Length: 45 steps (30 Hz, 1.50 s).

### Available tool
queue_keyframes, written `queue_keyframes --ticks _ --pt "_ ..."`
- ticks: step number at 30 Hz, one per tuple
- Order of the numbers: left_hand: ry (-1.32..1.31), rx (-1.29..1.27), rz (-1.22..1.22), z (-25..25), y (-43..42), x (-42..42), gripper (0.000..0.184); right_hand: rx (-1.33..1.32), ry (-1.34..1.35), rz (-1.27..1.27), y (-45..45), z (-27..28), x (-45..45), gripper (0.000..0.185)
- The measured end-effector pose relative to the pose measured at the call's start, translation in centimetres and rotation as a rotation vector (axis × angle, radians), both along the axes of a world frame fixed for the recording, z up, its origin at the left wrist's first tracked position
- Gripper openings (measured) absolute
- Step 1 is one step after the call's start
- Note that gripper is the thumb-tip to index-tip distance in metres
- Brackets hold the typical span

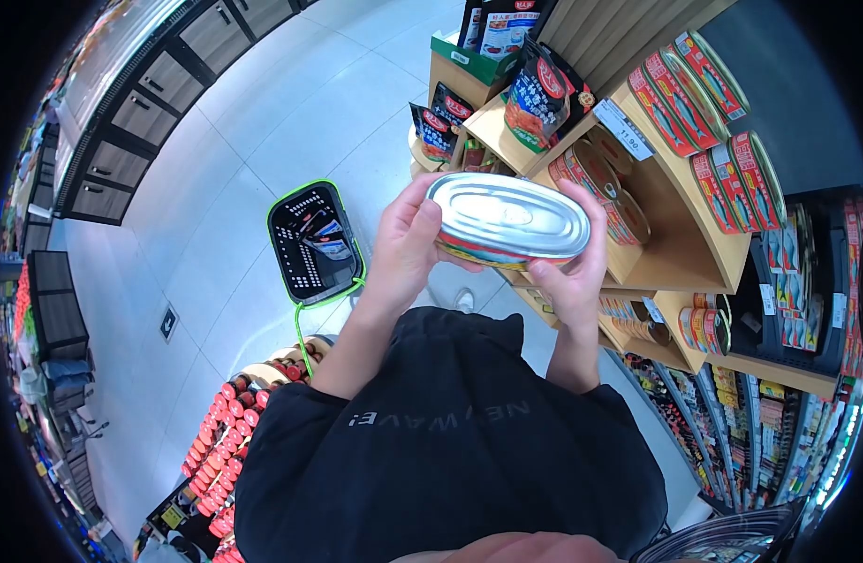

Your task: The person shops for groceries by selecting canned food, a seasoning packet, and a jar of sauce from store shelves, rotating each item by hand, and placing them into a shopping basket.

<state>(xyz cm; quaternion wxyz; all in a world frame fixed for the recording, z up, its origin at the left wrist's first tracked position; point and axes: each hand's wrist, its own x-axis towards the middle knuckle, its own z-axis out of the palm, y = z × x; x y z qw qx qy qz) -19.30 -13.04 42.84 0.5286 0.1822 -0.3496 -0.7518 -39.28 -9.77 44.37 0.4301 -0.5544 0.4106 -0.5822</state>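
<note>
- Fingers of the left hand (403,239) are closed on the left end of an oval tin can (509,216), with the thumb pressed over the rim; those of the right hand (574,272) grip its right end, with the thumb at the near edge.
- The oval tin can is held up in the air between the two hands, in front of the black shirt (450,450) and just beside the wooden shelf unit (722,258).
- Its long axis runs crosswise, from hand to hand, with the right end slightly lower in the view than the left.
- The flat silver end faces up toward the head camera, and the near side wall shows below it.
- That end is bare, shiny metal, with a raised rim and oval rings pressed one inside another.
- The side wall carries a red and yellow label with a bluish patch; its print is too foreshortened to read.
- Red fish cans (675,98) stand on the shelf unit to the right, beside a white price tag (624,129).
- On the pale tiled floor (216,169), well apart from the can, sits a black basket (286,263) with a green rim, holding dark pouches (326,236).
</note>
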Motion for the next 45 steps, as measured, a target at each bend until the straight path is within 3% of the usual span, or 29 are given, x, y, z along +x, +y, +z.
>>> queue_keyframes --ticks 4,6,8,9,10,12,21,23,27,29,31,33,35,38,40,41,44,45 --pt "-0.252 -0.186 0.126 -0.5 0.0 -0.5 0.054 -0.085 -0.049 -0.082 -0.5 -1.0 -0.7 0.075" --pt "-0.379 -0.278 0.081 0.6 0.2 -0.6 0.071 -0.099 0.001 -0.185 -0.5 -0.7 -0.4 0.075" --pt "-0.335 -0.253 0.06 0.8 0.9 -1.0 0.078 0.098 -0.168 -0.039 -0.1 0.2 -0.3 0.066" --pt "-0.292 -0.228 0.041 0.9 1.0 -1.1 0.085 0.096 -0.168 -0.039 -0.1 0.0 -0.2 0.066" --pt "-0.293 -0.23 0.04 0.9 1.0 -1.3 0.085 0.086 -0.221 -0.026 -0.3 -0.2 -0.2 0.055" --pt "-0.33 -0.366 0.076 1.0 1.1 -1.6 0.094 0.076 -0.275 -0.015 -0.3 -0.4 -0.3 0.044" --pt "-0.319 -0.448 0.131 -0.3 0.5 -1.7 0.076 0.167 -0.285 0.016 -0.4 -0.5 -0.7 0.045" --pt "-0.308 -0.44 0.145 -0.5 0.2 -1.6 0.076 0.179 -0.278 0.076 -0.5 -0.3 -0.9 0.058" --pt "-0.257 -0.357 0.204 -0.4 0.0 -1.4 0.066 0.092 -0.272 0.207 -0.2 -1.0 -0.9 0.056" --pt "-0.264 -0.268 0.216 -0.4 0.1 -1.1 0.062 0.051 -0.079 0.039 -0.1 -1.3 -0.3 0.056" --pt "-0.274 -0.136 0.221 -0.8 -0.1 -1.0 0.052 -0.025 0.067 0.023 -0.6 -2.0 -1.5 0.052" --pt "-0.282 -0.095 0.189 -0.7 -0.3 -1.1 0.054 -0.101 0.213 0.005 -0.7 -1.7 -1.5 0.049" --pt "-0.291 -0.052 0.159 -0.3 -0.2 -1.3 0.057 0.159 -0.121 -0.056 -0.4 0.0 -0.2 0.042" --pt "-0.246 -0.169 0.154 0.4 0.0 -1.6 0.069 0.261 -0.345 0.04 -0.7 0.4 -0.5 0.041" --pt "-0.274 -0.453 0.116 0.2 -0.3 -1.6 0.081 0.349 -0.402 0.031 -0.9 0.6 -0.1 0.041" --pt "-0.298 -0.469 0.146 0.3 -0.3 -1.6 0.083 0.394 -0.492 0.138 -0.9 -0.4 -1.0 0.042" --pt "-0.252 -0.314 0.108 0.2 -0.2 -1.4 0.082 0.423 -0.6 0.257 -0.5 -1.6 -1.7 0.047" --pt "-0.276 -0.294 0.158 0.1 -0.3 -1.3 0.072 0.407 -0.619 0.269 -0.5 -1.6 -1.6 0.051"
